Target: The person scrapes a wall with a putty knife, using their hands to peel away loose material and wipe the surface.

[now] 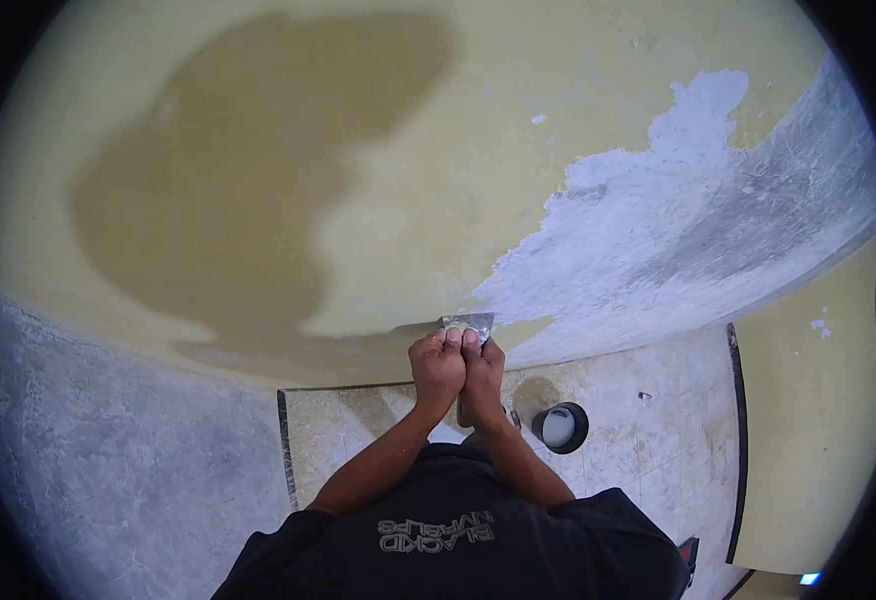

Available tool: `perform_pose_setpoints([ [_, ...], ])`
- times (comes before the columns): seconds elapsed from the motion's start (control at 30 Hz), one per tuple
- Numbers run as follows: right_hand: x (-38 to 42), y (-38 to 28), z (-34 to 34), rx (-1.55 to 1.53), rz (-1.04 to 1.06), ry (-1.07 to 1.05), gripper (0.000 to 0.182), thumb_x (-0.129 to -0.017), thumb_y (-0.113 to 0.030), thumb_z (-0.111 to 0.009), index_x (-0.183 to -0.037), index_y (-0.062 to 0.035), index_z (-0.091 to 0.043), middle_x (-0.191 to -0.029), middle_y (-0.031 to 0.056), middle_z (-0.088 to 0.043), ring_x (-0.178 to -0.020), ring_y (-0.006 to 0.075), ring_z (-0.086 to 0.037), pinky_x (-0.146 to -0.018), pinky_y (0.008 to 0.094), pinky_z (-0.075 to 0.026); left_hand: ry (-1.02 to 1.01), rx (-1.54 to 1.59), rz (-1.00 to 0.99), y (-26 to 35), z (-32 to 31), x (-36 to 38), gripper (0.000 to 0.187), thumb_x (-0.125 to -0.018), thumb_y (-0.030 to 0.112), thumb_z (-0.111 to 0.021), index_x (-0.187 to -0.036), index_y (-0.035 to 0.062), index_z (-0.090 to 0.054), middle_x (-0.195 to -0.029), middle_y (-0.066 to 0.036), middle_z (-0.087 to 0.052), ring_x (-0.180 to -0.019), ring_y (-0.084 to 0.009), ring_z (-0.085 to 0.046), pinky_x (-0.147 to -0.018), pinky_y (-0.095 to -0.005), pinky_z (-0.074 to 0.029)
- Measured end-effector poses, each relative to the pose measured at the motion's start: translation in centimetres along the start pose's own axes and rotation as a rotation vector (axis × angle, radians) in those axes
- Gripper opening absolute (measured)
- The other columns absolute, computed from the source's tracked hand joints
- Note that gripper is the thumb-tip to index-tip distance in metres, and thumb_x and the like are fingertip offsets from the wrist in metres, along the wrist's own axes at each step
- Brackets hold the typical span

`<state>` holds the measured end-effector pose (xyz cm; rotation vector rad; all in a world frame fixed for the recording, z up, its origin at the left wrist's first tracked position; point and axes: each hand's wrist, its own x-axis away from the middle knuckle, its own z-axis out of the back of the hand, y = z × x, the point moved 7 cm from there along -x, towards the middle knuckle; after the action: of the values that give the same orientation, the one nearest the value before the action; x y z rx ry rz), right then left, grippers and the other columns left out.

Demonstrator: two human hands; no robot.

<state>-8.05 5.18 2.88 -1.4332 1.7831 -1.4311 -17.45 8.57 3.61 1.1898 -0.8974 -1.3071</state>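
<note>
Both of my hands are closed together around a scraper (480, 323) with a flat metal blade. My left hand (438, 375) grips it from the left and my right hand (483, 378) from the right, thumbs side by side behind the blade. The blade's edge is against the yellow painted wall (408, 240), or very close to it. Just above and right of the blade begins a ragged patch of bare whitish plaster (598, 245), where the paint is off. Most of the handle is hidden by my fingers.
A dark round bucket (580, 428) with whitish content stands on the speckled floor (648, 440), right of my arms. Grey bare surface (138, 420) lies at left. Another yellow wall (808, 420) is at right. My shadow falls across the wall.
</note>
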Motion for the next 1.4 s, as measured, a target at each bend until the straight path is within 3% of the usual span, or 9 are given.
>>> perform_pose_setpoints([
  [0.1,-1.0,-1.2,0.0,0.238,0.268,-0.046,0.024,-0.098,-0.022,-0.049,-0.093,0.0001,-0.058,-0.082,0.0029,-0.060,-0.074,0.0087,-0.053,-0.066,0.0252,-0.046,0.003,-0.035,-0.044,0.5,0.0,-0.2,0.032,-0.091,0.016,-0.053,-0.068,-0.0057,-0.058,-0.054,-0.005,-0.052,-0.054,-0.0109,-0.045,-0.052,-0.0323,-0.039],
  [0.57,0.2,-2.2,-0.9,0.063,0.139,-0.034,0.027,-0.098,-0.021,-0.049,-0.089,0.0019,-0.060,-0.077,0.0018,-0.060,-0.071,0.0078,-0.051,-0.062,0.0252,-0.044,-0.041,0.135,0.102,0.9,0.0,-0.1,0.030,-0.089,0.013,-0.056,-0.065,-0.0057,-0.058,-0.052,-0.006,-0.051,-0.051,-0.0113,-0.044,-0.050,-0.0317,-0.037],
  [0.67,0.0,-1.8,-0.5,0.010,0.103,-0.020,0.027,-0.098,-0.020,-0.049,-0.087,0.0024,-0.059,-0.075,0.0015,-0.059,-0.070,0.0076,-0.050,-0.061,0.0255,-0.043,0.018,-0.199,-0.181,3.7,1.1,-0.2,0.029,-0.090,0.011,-0.055,-0.066,-0.0057,-0.058,-0.054,-0.002,-0.053,-0.054,-0.0087,-0.043,-0.050,-0.0300,-0.037],
  [0.83,-0.5,-2.6,-0.2,0.150,0.214,-0.056,0.027,-0.098,-0.022,-0.049,-0.089,0.0023,-0.058,-0.074,0.0019,-0.057,-0.067,0.0068,-0.048,-0.056,0.0246,-0.041,-0.025,0.257,0.179,2.4,-0.4,-0.3,0.028,-0.091,0.010,-0.054,-0.069,-0.0065,-0.061,-0.055,-0.005,-0.055,-0.054,-0.0092,-0.044,-0.050,-0.0304,-0.038],
  [1.07,0.4,-3.2,-0.9,0.059,0.060,-0.012,0.027,-0.098,-0.024,-0.050,-0.090,0.0006,-0.058,-0.074,0.0028,-0.058,-0.065,0.0076,-0.049,-0.054,0.0242,-0.042,0.027,-0.146,-0.033,2.9,0.3,-0.8,0.028,-0.091,0.011,-0.055,-0.071,-0.0072,-0.061,-0.056,-0.008,-0.057,-0.053,-0.0111,-0.046,-0.051,-0.0324,-0.040],
  [1.17,-0.1,-2.4,-0.5,0.048,0.020,0.020,0.026,-0.098,-0.024,-0.051,-0.090,-0.0001,-0.058,-0.074,0.0034,-0.059,-0.064,0.0075,-0.050,-0.054,0.0244,-0.042,-0.057,0.105,0.206,3.1,0.3,-0.8,0.029,-0.091,0.012,-0.055,-0.070,-0.0077,-0.060,-0.055,-0.009,-0.056,-0.053,-0.0120,-0.047,-0.052,-0.0335,-0.040],
  [1.27,-0.1,-4.5,-0.8,0.248,0.392,-0.024,0.027,-0.097,-0.026,-0.052,-0.088,-0.0008,-0.057,-0.072,0.0028,-0.057,-0.061,0.0070,-0.049,-0.050,0.0248,-0.041,0.005,-0.150,-0.072,4.3,0.7,-1.1,0.031,-0.091,0.014,-0.056,-0.069,-0.0077,-0.059,-0.055,-0.009,-0.056,-0.053,-0.0120,-0.048,-0.052,-0.0342,-0.039],
  [1.33,-0.5,-4.4,-0.5,0.254,0.265,-0.034,0.029,-0.098,-0.026,-0.052,-0.086,0.0005,-0.056,-0.069,0.0021,-0.056,-0.061,0.0080,-0.048,-0.050,0.0263,-0.041,0.022,-0.010,0.049,3.8,0.3,-1.1,0.033,-0.087,0.020,-0.057,-0.066,-0.0055,-0.057,-0.058,-0.024,-0.053,-0.054,-0.0369,-0.053,-0.057,-0.0447,-0.041],
  [1.4,-0.2,-3.9,-0.9,0.132,0.150,-0.011,0.030,-0.098,-0.026,-0.051,-0.086,0.0019,-0.056,-0.069,0.0024,-0.056,-0.062,0.0090,-0.048,-0.052,0.0275,-0.041,0.000,-0.046,0.045,4.1,0.5,-1.1,0.032,-0.089,0.017,-0.056,-0.068,-0.0068,-0.058,-0.056,-0.016,-0.054,-0.054,-0.0242,-0.050,-0.054,-0.0390,-0.040],
])
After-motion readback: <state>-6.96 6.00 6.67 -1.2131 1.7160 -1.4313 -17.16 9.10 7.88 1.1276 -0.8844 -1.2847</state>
